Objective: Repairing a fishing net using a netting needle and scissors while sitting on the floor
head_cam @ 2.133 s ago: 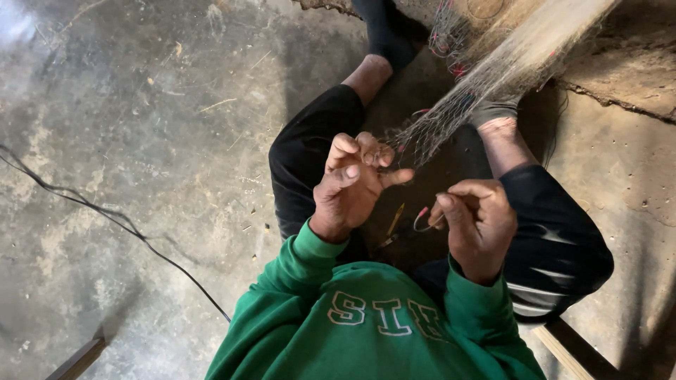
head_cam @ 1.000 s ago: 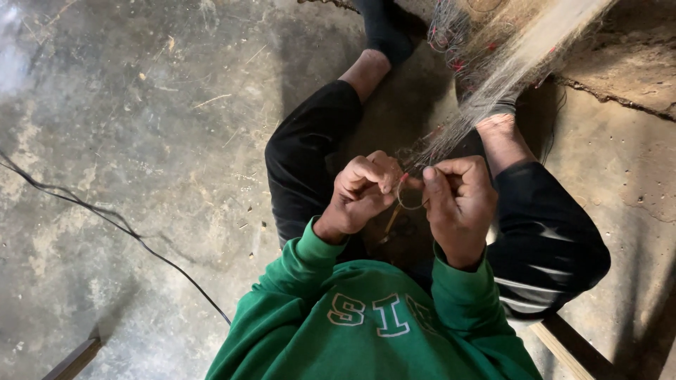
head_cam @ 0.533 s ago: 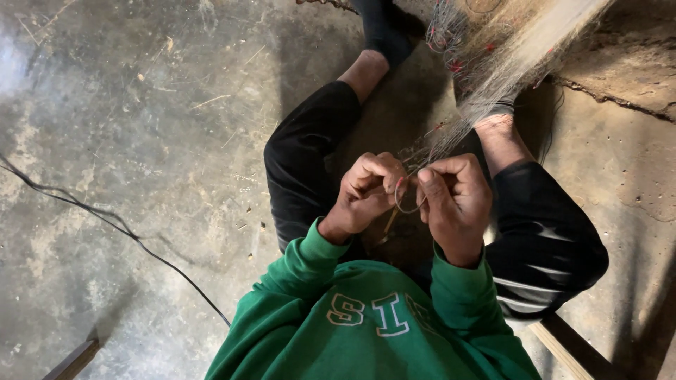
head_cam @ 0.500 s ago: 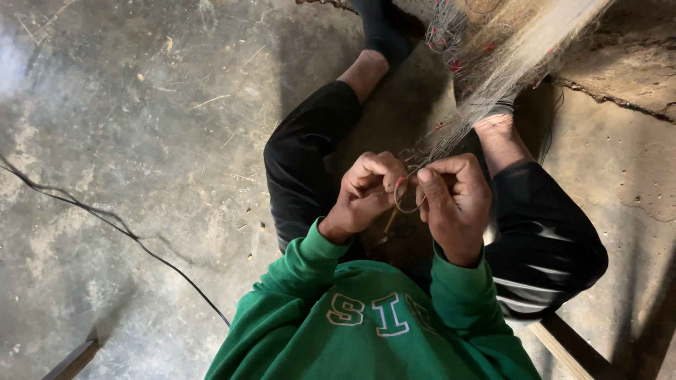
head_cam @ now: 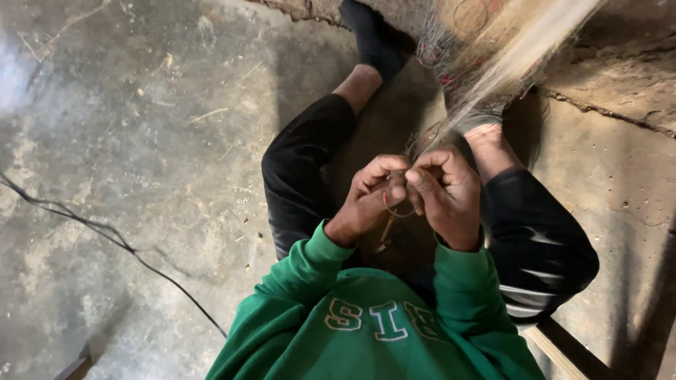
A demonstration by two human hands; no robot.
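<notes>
I sit on a concrete floor in a green sweatshirt and black trousers. A pale fishing net (head_cam: pixel 507 67) stretches from the upper right down toward my hands. My left hand (head_cam: pixel 373 197) and my right hand (head_cam: pixel 447 193) are pressed together above my lap, fingers curled. Both pinch the thin net twine (head_cam: pixel 403 211), which forms a small loop between the fingertips. A slim wooden netting needle (head_cam: pixel 386 231) hangs below my left hand's fingers. The exact grip on the twine is partly hidden by my knuckles.
A black cable (head_cam: pixel 105 236) runs across the concrete floor (head_cam: pixel 141 127) at the left. My feet, one in a dark sock (head_cam: pixel 373 39), rest near a rough earthen ledge (head_cam: pixel 620 77) at the top right. A wooden slat (head_cam: pixel 556 352) lies at the lower right.
Two seconds ago my hands were apart, the left raised with fingers spread. They have come together and closed on the twine loop, and have held nearly still over the last second.
</notes>
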